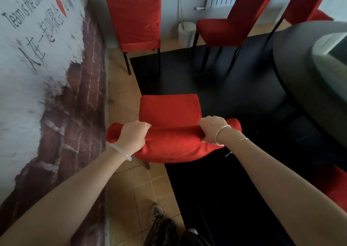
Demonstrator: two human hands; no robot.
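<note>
Both hands gripping, left hand [132, 136], right hand [213, 128], padded red fabric chair-back [174, 140]

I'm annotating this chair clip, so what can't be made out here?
Head view:
Held chair: legs mostly hidden beneath it.
Left hand, right hand: fingertips hidden over the chair's top edge.
Round table: cut off by the right edge, blurred.
Wall lettering: cut off by the top edge.
</note>
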